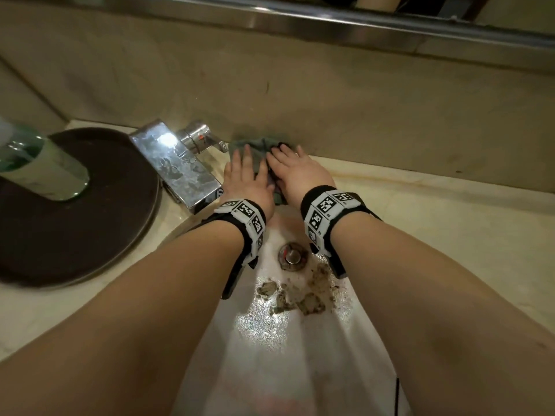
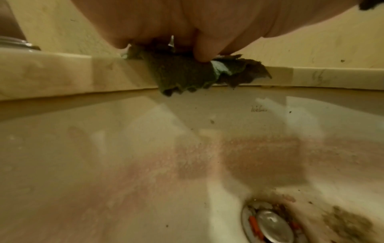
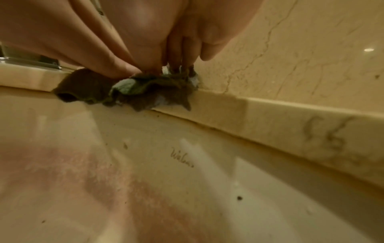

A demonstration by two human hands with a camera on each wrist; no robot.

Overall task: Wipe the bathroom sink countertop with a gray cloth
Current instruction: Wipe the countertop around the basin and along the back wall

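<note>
A crumpled gray cloth point(image 1: 255, 148) lies on the beige marble countertop point(image 1: 420, 205) at the back of the sink, against the wall and just right of the faucet. My left hand point(image 1: 244, 175) and right hand point(image 1: 292, 171) lie side by side on it, fingers stretched out, pressing it down. In the left wrist view the cloth point(image 2: 182, 74) hangs over the counter edge point(image 2: 51, 74) under my left hand point(image 2: 166, 24). In the right wrist view the fingers of my right hand point(image 3: 155, 32) push the cloth point(image 3: 145, 92) into the corner with the wall.
A chrome faucet point(image 1: 177, 166) stands left of my hands. Further left, a round brown tray point(image 1: 75, 235) carries a green bottle point(image 1: 39, 166). The white basin point(image 1: 285, 355) below holds brown dirt clumps point(image 1: 300, 298) beside the drain point(image 1: 292, 256). A metal ledge point(image 1: 300, 19) runs overhead.
</note>
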